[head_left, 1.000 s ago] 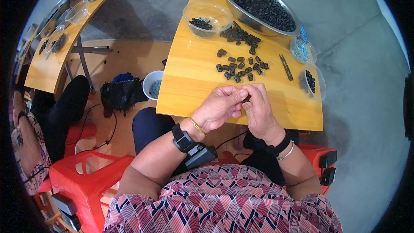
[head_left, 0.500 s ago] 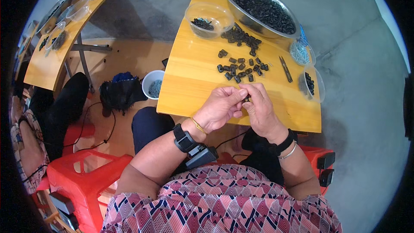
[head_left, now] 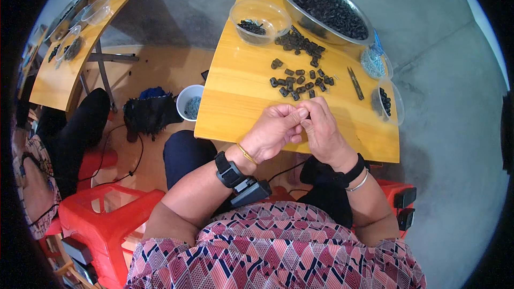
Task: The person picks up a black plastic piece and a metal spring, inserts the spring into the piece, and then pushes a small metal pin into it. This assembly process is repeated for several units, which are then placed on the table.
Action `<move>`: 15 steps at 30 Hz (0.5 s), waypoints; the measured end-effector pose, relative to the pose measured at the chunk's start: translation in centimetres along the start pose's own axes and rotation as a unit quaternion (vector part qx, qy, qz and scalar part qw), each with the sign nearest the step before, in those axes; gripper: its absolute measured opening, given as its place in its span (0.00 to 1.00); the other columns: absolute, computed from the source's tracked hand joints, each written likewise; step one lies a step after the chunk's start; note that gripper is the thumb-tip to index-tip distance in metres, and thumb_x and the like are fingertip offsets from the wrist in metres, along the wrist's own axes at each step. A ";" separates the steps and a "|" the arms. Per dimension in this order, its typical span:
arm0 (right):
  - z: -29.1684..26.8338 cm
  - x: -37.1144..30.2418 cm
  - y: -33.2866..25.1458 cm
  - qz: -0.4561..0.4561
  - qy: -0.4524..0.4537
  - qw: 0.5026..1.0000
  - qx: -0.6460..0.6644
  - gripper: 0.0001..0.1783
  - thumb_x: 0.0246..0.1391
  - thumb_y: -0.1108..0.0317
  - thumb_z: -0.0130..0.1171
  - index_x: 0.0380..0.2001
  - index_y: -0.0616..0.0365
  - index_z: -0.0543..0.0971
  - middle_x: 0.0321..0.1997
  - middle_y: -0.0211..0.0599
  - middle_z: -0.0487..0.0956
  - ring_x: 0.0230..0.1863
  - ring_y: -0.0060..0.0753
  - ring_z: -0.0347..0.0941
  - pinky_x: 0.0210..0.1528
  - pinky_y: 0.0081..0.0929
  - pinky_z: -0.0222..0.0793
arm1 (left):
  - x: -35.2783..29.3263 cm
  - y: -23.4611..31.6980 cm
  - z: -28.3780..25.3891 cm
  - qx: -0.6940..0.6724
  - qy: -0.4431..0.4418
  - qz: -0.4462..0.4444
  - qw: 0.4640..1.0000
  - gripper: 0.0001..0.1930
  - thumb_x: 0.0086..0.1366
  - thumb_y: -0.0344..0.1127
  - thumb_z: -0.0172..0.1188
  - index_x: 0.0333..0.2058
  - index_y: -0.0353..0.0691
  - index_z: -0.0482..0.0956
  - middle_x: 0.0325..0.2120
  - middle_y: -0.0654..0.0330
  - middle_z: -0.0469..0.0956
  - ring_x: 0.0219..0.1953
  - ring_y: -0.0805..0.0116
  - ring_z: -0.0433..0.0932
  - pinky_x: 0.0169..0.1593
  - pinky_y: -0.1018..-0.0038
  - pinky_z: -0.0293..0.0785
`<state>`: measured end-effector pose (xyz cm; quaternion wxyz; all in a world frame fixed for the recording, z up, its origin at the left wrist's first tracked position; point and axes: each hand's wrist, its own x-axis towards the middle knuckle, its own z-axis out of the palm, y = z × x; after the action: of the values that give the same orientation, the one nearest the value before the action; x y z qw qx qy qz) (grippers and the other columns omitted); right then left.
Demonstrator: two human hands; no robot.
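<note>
My left hand (head_left: 276, 131) and my right hand (head_left: 321, 128) meet fingertip to fingertip over the near part of a yellow wooden table (head_left: 235, 96). Both pinch something very small between them; it is hidden by the fingers. Just beyond the hands lie several small black parts (head_left: 300, 81) scattered on the table. Further back a second heap of black parts (head_left: 300, 43) sits by a clear plastic bowl (head_left: 259, 18) and a large metal bowl (head_left: 326, 8) full of black pieces.
Tweezers (head_left: 356, 83) lie right of the scattered parts. Two small clear cups (head_left: 388, 101) (head_left: 375, 63) stand at the table's right edge. A white cup (head_left: 190, 103) and a black bag (head_left: 147, 115) sit on the floor at left. Red plastic stool (head_left: 101, 217) lower left; another table (head_left: 69, 53) far left.
The hands stay together at the table's near edge; only the fingers have shifted slightly against each other. Nothing on the table has moved.
</note>
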<state>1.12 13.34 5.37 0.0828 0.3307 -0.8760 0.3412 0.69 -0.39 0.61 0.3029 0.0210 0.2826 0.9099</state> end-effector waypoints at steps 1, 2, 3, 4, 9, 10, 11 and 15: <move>0.0 -0.1 0.3 0.009 -0.006 1.000 0.012 0.12 0.48 0.72 0.49 0.37 0.64 0.65 0.34 0.45 0.65 0.36 0.45 0.63 0.39 0.28 0.61 | -0.1 0.1 0.1 0.001 0.000 0.002 1.000 0.07 0.59 0.37 0.53 0.24 0.42 0.73 0.17 0.68 0.70 0.20 0.80 0.67 0.23 0.84 0.64; 0.0 -0.2 0.5 0.017 -0.013 0.999 0.024 0.12 0.50 0.70 0.49 0.37 0.64 0.65 0.35 0.45 0.65 0.37 0.43 0.63 0.40 0.27 0.60 | -0.2 0.4 0.3 -0.011 0.015 -0.010 1.000 0.07 0.59 0.37 0.53 0.25 0.42 0.73 0.17 0.68 0.70 0.20 0.80 0.67 0.23 0.84 0.64; -0.2 -0.2 0.5 0.015 -0.012 1.000 0.022 0.12 0.50 0.70 0.49 0.37 0.64 0.65 0.35 0.45 0.65 0.37 0.43 0.63 0.40 0.27 0.60 | -0.2 0.6 0.4 -0.024 0.027 -0.023 0.999 0.07 0.59 0.37 0.53 0.26 0.42 0.73 0.18 0.68 0.70 0.20 0.80 0.67 0.23 0.83 0.64; -0.3 -0.4 0.3 0.027 0.004 0.997 0.073 0.13 0.50 0.69 0.49 0.38 0.64 0.65 0.35 0.44 0.66 0.38 0.40 0.64 0.40 0.26 0.61 | -0.2 0.7 0.4 -0.023 0.025 -0.021 0.999 0.07 0.59 0.37 0.53 0.26 0.42 0.73 0.18 0.68 0.70 0.20 0.80 0.67 0.23 0.83 0.64; -0.3 -1.9 -0.1 0.148 0.056 0.983 0.093 0.14 0.51 0.66 0.50 0.38 0.63 0.66 0.34 0.40 0.70 0.37 0.32 0.67 0.39 0.24 0.63 | -0.3 0.4 0.8 -0.081 0.041 0.016 0.996 0.07 0.57 0.36 0.55 0.24 0.42 0.73 0.17 0.68 0.69 0.19 0.79 0.66 0.22 0.82 0.63; 0.0 -1.9 -0.3 0.134 0.081 0.983 0.096 0.13 0.50 0.68 0.51 0.38 0.62 0.67 0.32 0.39 0.70 0.34 0.32 0.68 0.37 0.24 0.64 | -0.2 0.1 0.7 -0.081 0.041 0.017 0.996 0.07 0.57 0.36 0.55 0.24 0.42 0.73 0.17 0.68 0.69 0.19 0.79 0.66 0.22 0.82 0.63; 0.3 -1.8 -0.3 0.120 0.105 0.982 0.099 0.12 0.49 0.69 0.51 0.37 0.62 0.67 0.30 0.38 0.71 0.32 0.31 0.69 0.35 0.23 0.65 | 0.0 -0.2 0.4 -0.070 0.026 0.030 0.997 0.07 0.58 0.36 0.53 0.25 0.42 0.73 0.18 0.67 0.70 0.20 0.79 0.67 0.23 0.82 0.64; 0.9 -1.6 0.0 0.112 0.131 0.980 0.099 0.10 0.48 0.72 0.52 0.35 0.62 0.68 0.28 0.37 0.72 0.29 0.29 0.70 0.32 0.22 0.66 | -0.1 -0.3 0.4 -0.061 0.006 0.047 0.997 0.07 0.60 0.36 0.51 0.27 0.40 0.74 0.18 0.66 0.71 0.21 0.79 0.69 0.24 0.81 0.66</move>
<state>2.40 13.61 4.13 0.1248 0.1891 -0.8512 0.4735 1.00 -0.03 0.74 0.2587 0.0101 0.2273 0.9388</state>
